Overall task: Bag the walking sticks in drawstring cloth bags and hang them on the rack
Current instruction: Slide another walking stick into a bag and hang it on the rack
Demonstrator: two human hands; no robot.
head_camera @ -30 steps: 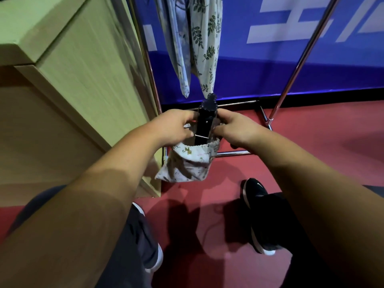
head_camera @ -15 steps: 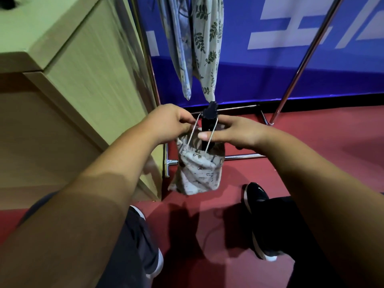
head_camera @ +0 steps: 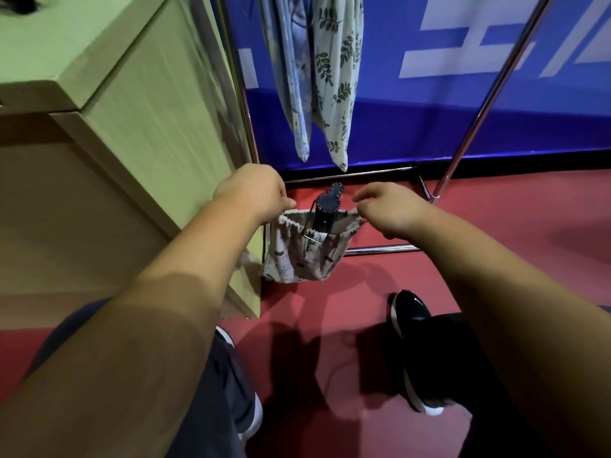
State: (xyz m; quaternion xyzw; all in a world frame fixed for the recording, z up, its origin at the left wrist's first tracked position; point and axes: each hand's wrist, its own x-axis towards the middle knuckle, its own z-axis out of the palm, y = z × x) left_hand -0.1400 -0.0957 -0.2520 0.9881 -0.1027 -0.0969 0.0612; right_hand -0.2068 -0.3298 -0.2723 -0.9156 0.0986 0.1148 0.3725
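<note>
A pale printed drawstring cloth bag (head_camera: pixel 302 259) hangs between my hands above the red floor. Out of its gathered mouth sticks the dark handle of a walking stick (head_camera: pixel 327 206), its strap end pointing up. My left hand (head_camera: pixel 254 193) pinches the left side of the bag's rim or cord. On the right side, my right hand (head_camera: pixel 386 206) pinches the rim or cord. The mouth is stretched wide between them. A thin cord loop lies across the opening.
Two filled cloth bags, a bluish one (head_camera: pixel 291 77) and a leaf-printed one (head_camera: pixel 337 77), hang from the metal rack (head_camera: pixel 479 104) ahead. A wooden cabinet (head_camera: pixel 139 127) stands close on the left. My shoes (head_camera: pixel 413 345) are on the red floor below.
My hands have moved apart, from holding the stick and cord at the middle to the bag's two sides. The bag's mouth is pulled wide and the bag sits higher on the stick.
</note>
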